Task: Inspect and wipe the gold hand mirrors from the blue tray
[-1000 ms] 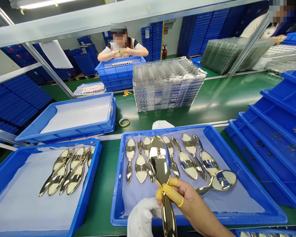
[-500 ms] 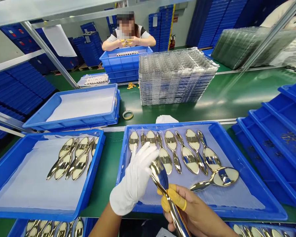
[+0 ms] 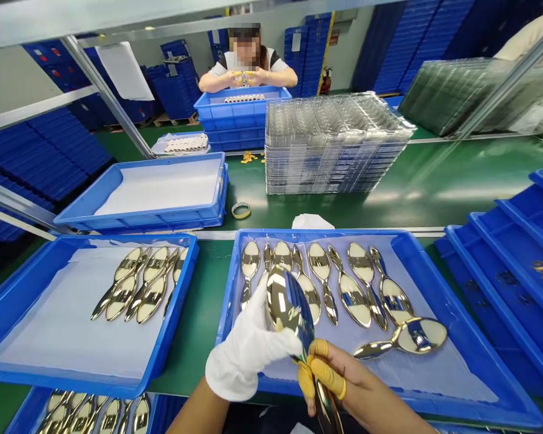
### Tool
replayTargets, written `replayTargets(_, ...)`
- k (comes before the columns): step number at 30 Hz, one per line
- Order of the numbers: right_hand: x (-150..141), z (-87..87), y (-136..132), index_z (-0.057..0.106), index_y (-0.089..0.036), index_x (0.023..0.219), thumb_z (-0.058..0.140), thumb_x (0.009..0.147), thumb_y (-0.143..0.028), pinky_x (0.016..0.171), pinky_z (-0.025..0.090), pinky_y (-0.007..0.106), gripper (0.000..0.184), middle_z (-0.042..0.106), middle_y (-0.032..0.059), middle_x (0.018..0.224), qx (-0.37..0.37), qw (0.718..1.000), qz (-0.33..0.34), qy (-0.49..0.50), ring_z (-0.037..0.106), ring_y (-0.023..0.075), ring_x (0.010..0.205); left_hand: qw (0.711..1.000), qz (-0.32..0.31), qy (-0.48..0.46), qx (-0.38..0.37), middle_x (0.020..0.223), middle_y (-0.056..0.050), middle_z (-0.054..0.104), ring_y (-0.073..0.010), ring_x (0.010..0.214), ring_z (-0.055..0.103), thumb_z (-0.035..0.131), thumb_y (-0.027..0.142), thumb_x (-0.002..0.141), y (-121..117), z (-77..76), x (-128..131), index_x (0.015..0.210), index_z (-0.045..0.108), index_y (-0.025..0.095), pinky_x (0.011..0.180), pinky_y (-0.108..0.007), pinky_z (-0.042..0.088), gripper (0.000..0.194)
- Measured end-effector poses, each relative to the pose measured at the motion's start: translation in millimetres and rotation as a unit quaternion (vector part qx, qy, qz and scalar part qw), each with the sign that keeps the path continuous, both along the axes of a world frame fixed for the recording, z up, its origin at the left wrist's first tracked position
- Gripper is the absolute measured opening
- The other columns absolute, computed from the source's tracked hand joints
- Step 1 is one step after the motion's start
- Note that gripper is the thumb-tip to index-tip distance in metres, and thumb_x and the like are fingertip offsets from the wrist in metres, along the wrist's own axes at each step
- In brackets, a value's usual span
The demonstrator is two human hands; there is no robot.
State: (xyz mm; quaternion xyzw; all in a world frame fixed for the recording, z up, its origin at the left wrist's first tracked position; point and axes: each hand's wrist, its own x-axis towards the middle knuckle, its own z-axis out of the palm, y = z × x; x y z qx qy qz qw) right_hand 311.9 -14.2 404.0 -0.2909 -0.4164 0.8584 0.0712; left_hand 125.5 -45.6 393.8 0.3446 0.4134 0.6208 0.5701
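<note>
Gold paddle (image 3: 286, 301) is held at six o'clock in view, head toward eleven: head clasped by gloved left hand (image 3: 248, 345), handle pinched by right hand (image 3: 349, 377) in yellow finger cots (image 3: 328, 375). Best gripped lightly, bare skin kept off gloss, tray rim (image 3: 457, 407) avoided.

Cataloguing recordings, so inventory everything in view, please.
Held paddle: one, gold, between hands
Other paddles: many, gold, front trays
Front trays: three plus, blue, near side
Other trays: many, blue, beyond, right
Clear trays: many, transparent, stacked beyond
Cylinders: many, white, far trays
Tape roll: one, yellowish, table
Small pieces: several, orange, table
Table: one, green, centre
Sheet: one, white, hanging left
Co-worker: one, black and white, opposite
Left hand: one, white glove, paddle head
Right hand: one, yellow fingertips, paddle neck
</note>
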Motion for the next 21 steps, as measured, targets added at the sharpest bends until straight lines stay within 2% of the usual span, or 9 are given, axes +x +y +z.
replayTargets(2,1,-4.0,8,0.061,-0.019,0.090,0.061,0.093,-0.056,0.062,0.048,0.019,0.037,0.062,-0.0007,0.078,0.132,0.991,0.021,-0.021,0.054,0.0099,0.065,0.998,0.004,0.063,-0.009,0.112,-0.003,0.073,-0.0198,0.100,0.068,0.084,0.034,0.075,-1,8.4,4,0.119,0.067,0.027,0.093,-0.032,0.055,0.048)
replayTargets(4,2,-8.7,17,0.064,-0.020,0.094,0.054,0.098,-0.052,0.070,0.051,0.024,0.034,0.064,0.0017,0.085,0.269,0.963,0.021,-0.027,0.057,0.0141,0.073,0.992,0.034,0.120,-0.014,0.123,-0.004,0.070,-0.0220,0.114,0.065,0.083,0.029,0.075,-1,13.9,7,0.127,0.062,0.026,0.107,-0.036,0.048,0.056)
replayTargets(7,2,-18.6,26,0.066,-0.023,0.101,0.049,0.101,-0.041,0.083,0.054,0.030,0.024,0.070,0.0053,0.095,0.462,0.887,-0.020,-0.016,0.065,0.0199,0.087,0.990,0.069,0.122,-0.025,0.143,-0.007,0.059,-0.0240,0.133,0.053,0.086,0.026,0.068,2,15.9,11,0.143,0.046,0.028,0.112,-0.035,0.045,0.085)
replayTargets(10,-1,-27.6,29,0.065,-0.026,0.107,0.048,0.101,-0.028,0.075,0.056,0.027,0.018,0.071,0.0041,0.091,0.603,0.793,-0.085,0.018,0.067,0.0187,0.080,0.988,0.126,0.090,-0.028,0.147,-0.009,0.052,-0.0268,0.136,0.050,0.088,0.024,0.063,3,15.3,18,0.147,0.038,0.027,0.107,-0.035,0.049,0.099)
replayTargets(13,-5,-28.9,27,0.064,-0.026,0.112,0.045,0.101,-0.018,0.066,0.056,0.025,0.023,0.070,0.0043,0.085,0.680,0.722,-0.126,0.032,0.066,0.0184,0.076,0.980,0.188,0.070,-0.013,0.149,-0.012,0.047,-0.0289,0.132,0.053,0.089,0.020,0.057,2,16.0,27,0.153,0.025,0.028,0.104,-0.038,0.050,0.115)
replayTargets(17,-7,-20.7,23,0.063,-0.024,0.113,0.044,0.099,-0.010,0.066,0.057,0.026,0.027,0.068,0.0051,0.081,0.727,0.675,-0.127,0.015,0.065,0.0192,0.078,0.975,0.215,0.061,-0.004,0.145,-0.012,0.048,-0.0288,0.130,0.054,0.089,0.017,0.053,3,15.9,38,0.154,0.020,0.028,0.107,-0.040,0.048,0.123)
replayTargets(19,-6,-17.5,21,0.063,-0.022,0.114,0.045,0.099,-0.009,0.066,0.057,0.026,0.027,0.066,0.0046,0.078,0.747,0.651,-0.133,0.008,0.064,0.0192,0.076,0.972,0.228,0.052,-0.014,0.141,-0.011,0.051,-0.0270,0.127,0.056,0.086,0.016,0.053,7,16.5,40,0.153,0.019,0.028,0.105,-0.040,0.049,0.120)
replayTargets(21,-5,-16.8,20,0.062,-0.020,0.118,0.045,0.099,-0.008,0.070,0.058,0.027,0.029,0.066,0.0059,0.081,0.768,0.624,-0.143,0.003,0.063,0.0195,0.079,0.967,0.250,0.039,-0.032,0.129,-0.010,0.060,-0.0239,0.118,0.062,0.080,0.018,0.058,12,19.2,41,0.145,0.030,0.025,0.101,-0.039,0.051,0.100)
